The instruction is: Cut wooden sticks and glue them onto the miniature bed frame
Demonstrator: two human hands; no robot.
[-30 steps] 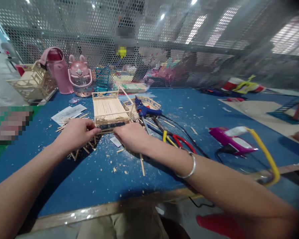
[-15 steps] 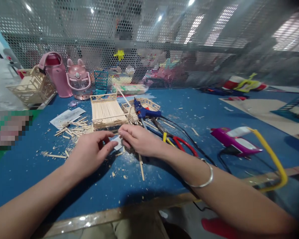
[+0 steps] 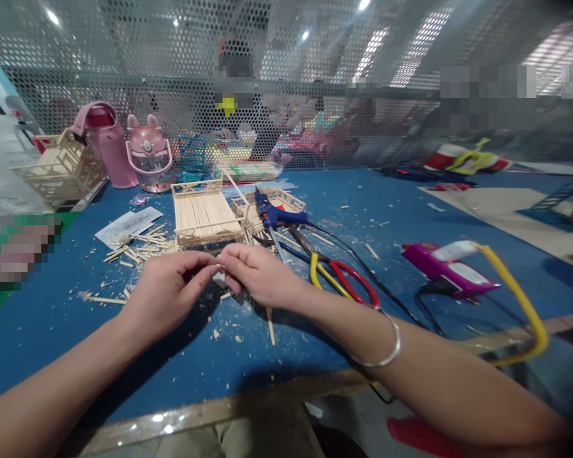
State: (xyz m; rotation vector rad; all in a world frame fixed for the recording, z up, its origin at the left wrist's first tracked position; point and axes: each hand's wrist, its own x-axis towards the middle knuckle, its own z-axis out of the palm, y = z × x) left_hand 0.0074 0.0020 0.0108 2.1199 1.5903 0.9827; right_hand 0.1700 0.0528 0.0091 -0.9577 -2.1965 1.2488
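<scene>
My left hand [image 3: 169, 283] and my right hand [image 3: 258, 273] meet fingertip to fingertip low over the table. Each is closed in a pinch; whatever lies between the fingertips is too small and hidden to name. Partly covered by my right hand, a small white paper piece [image 3: 218, 280] shows just below the fingers. Right behind my hands stands a little bed-like frame of thin wooden sticks [image 3: 205, 213], with a slatted bottom and low rails. Loose wooden sticks [image 3: 141, 245] and chips lie left of it.
A blue glue gun [image 3: 281, 216] rests on another stick frame [image 3: 293, 200], its cord running right. Red-and-yellow-handled cutters [image 3: 356, 283] lie beside my right forearm. Farther right is a purple tool [image 3: 446, 270] by a yellow bar. Pink bottles [image 3: 112, 149] stand at the back left, before a perforated metal screen.
My left fingertips have moved up and in to meet those of my right hand. My right hand has shifted slightly left and down, covering more of the white paper.
</scene>
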